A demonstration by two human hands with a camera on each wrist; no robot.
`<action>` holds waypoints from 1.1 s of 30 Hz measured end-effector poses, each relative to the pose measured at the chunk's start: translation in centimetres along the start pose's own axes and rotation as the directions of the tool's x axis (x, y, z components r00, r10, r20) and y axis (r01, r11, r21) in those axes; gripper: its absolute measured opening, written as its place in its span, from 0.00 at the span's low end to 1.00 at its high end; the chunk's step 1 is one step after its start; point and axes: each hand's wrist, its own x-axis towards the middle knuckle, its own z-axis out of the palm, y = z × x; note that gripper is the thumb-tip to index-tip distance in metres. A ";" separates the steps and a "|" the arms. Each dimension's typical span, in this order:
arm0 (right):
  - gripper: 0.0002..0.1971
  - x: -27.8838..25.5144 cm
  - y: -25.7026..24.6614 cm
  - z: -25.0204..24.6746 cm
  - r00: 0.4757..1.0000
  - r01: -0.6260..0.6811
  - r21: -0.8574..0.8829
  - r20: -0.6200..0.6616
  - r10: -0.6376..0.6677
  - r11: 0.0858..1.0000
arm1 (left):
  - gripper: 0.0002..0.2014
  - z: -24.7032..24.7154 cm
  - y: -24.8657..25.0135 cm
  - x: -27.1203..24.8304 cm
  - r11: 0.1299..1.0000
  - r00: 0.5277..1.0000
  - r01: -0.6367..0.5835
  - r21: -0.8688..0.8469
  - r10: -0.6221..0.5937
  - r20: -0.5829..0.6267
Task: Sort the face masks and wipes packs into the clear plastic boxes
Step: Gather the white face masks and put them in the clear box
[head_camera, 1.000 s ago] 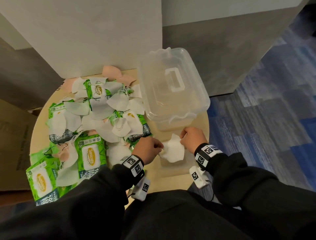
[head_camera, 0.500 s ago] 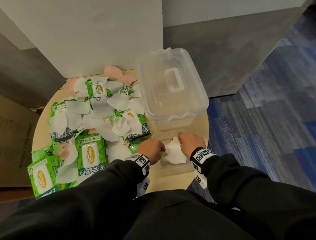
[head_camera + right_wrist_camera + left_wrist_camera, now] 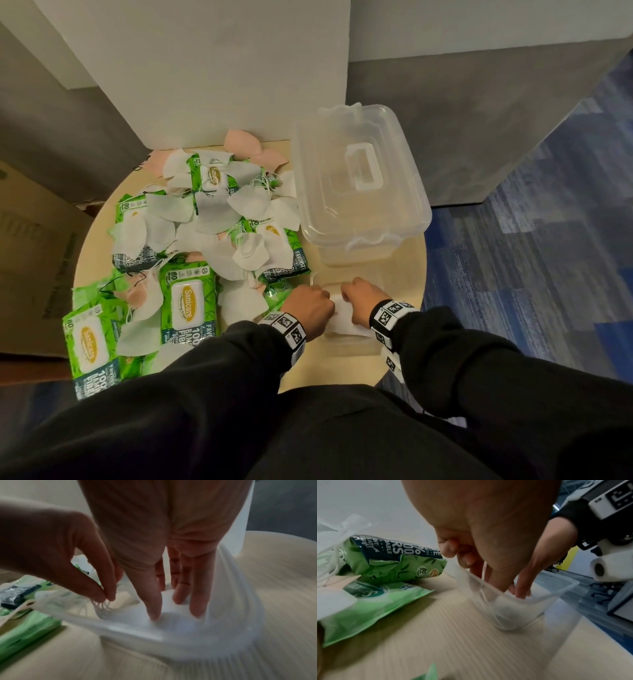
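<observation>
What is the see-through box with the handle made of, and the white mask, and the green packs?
The lidded box looks like clear, slightly frosted hard plastic: the table shows through it. The white mask under both hands looks like soft, matte, papery fabric, probably non-woven; it bends under the fingers. The green wipes pack looks like thin printed plastic film, crinkled and a little glossy.

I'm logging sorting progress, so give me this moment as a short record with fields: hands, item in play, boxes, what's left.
left hand: fingers pinch the mask's ear loops over the small box
right hand: straight fingers press the white mask down
target: small clear box, open, near table edge
other box: large lidded clear box, behind it, closed
unsorted: pile of white and pink masks and green wipes packs to the left
surface: round wooden table
</observation>
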 end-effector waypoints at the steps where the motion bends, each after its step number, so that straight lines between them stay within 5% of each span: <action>1: 0.18 0.1 0.0 0.1 1.000 0.000 -0.001 -0.003 0.000 1.000 | 0.10 0.2 0.0 -0.1 1.000 1.000 0.004 0.011 -0.004 -0.005; 8: 0.23 0.7 0.2 0.1 0.999 -0.015 -0.004 0.049 0.015 1.000 | 0.12 1.2 -1.1 -1.0 0.966 0.988 0.104 -0.236 -0.128 -0.086; 12: 0.13 0.9 0.4 -0.6 0.999 0.033 0.022 0.025 -0.033 0.999 | 0.11 0.7 -3.5 -2.4 0.850 0.967 0.104 -0.516 -0.208 -0.147; 17: 0.04 0.6 -1.9 -3.2 0.995 0.091 0.232 -0.072 -0.076 0.969 | 0.07 -0.2 -7.9 -6.3 0.781 0.913 0.157 -0.605 -0.349 -0.214; 23: 0.01 1.3 -9.4 -4.4 0.984 0.181 0.582 -0.112 -0.142 0.793 | 0.06 1.4 -13.6 -13.2 0.596 0.742 0.318 -0.737 -0.641 -0.198; 29: 0.03 3.1 -15.9 -2.2 0.965 0.261 0.500 -0.101 -0.244 0.826 | 0.03 4.0 -17.9 -19.7 0.408 0.458 0.358 -0.840 -0.860 -0.223; 33: 0.06 4.1 -18.3 -0.7 0.973 0.229 0.463 -0.101 -0.206 0.856 | 0.11 6.6 -20.7 -23.0 0.277 0.374 0.368 -0.887 -0.918 -0.132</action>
